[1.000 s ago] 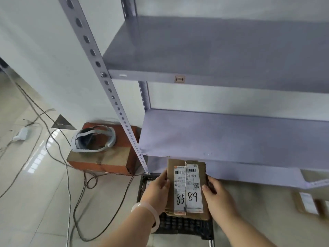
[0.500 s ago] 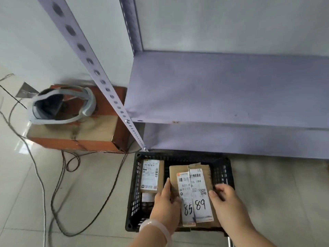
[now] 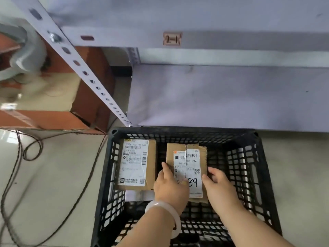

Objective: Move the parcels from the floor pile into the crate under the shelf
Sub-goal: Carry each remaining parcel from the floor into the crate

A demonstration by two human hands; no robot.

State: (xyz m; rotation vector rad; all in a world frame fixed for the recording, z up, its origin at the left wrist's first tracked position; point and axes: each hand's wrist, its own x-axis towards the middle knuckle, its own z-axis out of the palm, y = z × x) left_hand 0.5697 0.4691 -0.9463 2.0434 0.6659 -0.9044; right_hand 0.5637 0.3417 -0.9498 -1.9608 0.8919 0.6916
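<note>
Our left hand (image 3: 169,186) and right hand (image 3: 219,184) clamp the labelled parcel (image 3: 187,155) by its sides, inside the black crate (image 3: 178,130). A second parcel (image 3: 135,163) lies just to its left.

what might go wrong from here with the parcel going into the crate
1. The left hand sits in the narrow gap between the held parcel and the other parcel; it may get pinched or nudge that one.
2. Whether the held parcel rests on the crate bottom is unclear; letting go early with the right hand may tip it.
</note>
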